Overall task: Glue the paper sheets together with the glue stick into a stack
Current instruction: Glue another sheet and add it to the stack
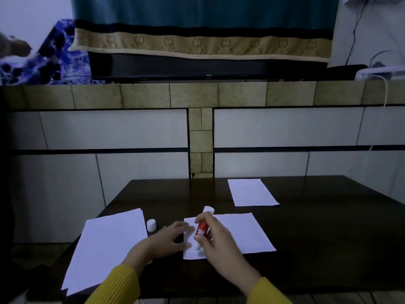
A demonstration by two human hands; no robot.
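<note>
White cap (pixel 151 224) stands between paper stack (pixel 105 244) and hands (pixel 215 238).

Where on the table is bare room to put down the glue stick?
Bare table lies right of the middle sheet, and between it and the far sheet. It is crowded near the cap, between the paper stack and the left hand. The right hand holds the glue stick.
</note>
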